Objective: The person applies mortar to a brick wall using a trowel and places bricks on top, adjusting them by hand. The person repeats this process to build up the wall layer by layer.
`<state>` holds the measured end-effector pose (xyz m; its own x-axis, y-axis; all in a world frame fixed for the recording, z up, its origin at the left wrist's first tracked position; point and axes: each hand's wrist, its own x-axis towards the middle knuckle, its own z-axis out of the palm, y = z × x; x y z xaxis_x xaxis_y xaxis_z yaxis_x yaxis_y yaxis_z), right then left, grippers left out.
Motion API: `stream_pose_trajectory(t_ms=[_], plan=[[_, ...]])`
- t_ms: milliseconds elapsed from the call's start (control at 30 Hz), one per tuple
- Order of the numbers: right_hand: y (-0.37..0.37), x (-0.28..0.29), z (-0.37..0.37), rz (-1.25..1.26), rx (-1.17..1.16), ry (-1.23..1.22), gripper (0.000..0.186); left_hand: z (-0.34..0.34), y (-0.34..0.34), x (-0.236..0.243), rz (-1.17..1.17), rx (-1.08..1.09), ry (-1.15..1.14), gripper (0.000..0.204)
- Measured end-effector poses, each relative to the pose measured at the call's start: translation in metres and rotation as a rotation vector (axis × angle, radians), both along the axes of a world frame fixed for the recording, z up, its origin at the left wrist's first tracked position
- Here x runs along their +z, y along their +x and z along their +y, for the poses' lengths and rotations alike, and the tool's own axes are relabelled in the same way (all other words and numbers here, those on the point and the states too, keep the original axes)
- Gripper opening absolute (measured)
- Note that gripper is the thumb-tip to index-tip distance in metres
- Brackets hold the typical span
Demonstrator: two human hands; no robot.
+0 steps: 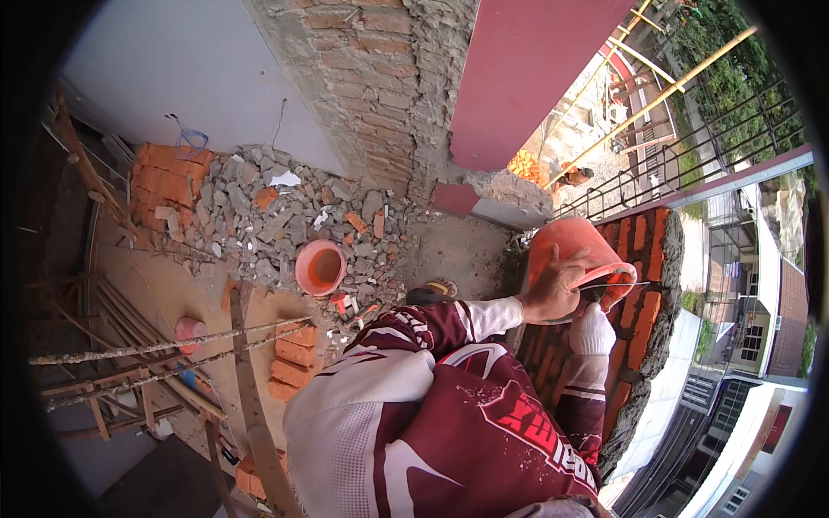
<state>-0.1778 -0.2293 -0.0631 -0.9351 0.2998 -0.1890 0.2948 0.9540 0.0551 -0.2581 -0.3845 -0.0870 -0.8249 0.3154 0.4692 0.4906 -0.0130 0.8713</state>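
Note:
An orange-red plastic bucket (566, 237) lies tipped over the brick wall (635, 324), its mouth turned toward me and to the right. My bare left hand (553, 289) grips it by the side near the rim, fingers spread over the plastic. At the bucket's mouth is my right hand (591, 332), in a white glove. Its fingers are closed and partly hidden by the rim, and I cannot make out what they hold. A thin dark line, perhaps the bucket's wire handle (617, 285), crosses the mouth. Grey mortar (643, 410) coats the wall's outer edge.
Broken concrete rubble (259, 216) covers the floor at left, with a second orange bucket (320, 268) beside it. Stacked bricks (168, 186) stand by the grey wall. Wooden poles (250, 397) cross the lower left. Beyond the brick wall lie a drop, a metal fence (691, 155) and houses.

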Motion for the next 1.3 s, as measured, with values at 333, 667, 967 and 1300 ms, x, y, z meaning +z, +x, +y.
stream_pose_trajectory(t_ms=[333, 667, 967, 1300], plan=[[-0.03, 0.013, -0.084, -0.216, -0.009, -1.356, 0.023, -0.094, 0.005, 0.001, -0.035, 0.235, 0.151, 0.025], [-0.041, 0.03, -0.094, -0.184, 0.033, -1.407, 0.023, -0.182, -0.011, -0.071, -0.783, 0.875, 0.594, 0.013], [-0.001, 0.129, 0.018, 0.207, -0.182, -1.158, 0.03, -0.486, -0.005, -0.119, -0.9, 1.49, -0.018, 0.054], [-0.033, 0.2, 0.17, 0.658, -0.389, -0.337, 0.025, -0.513, -0.015, -0.235, -1.306, 1.181, 0.192, 0.08]])
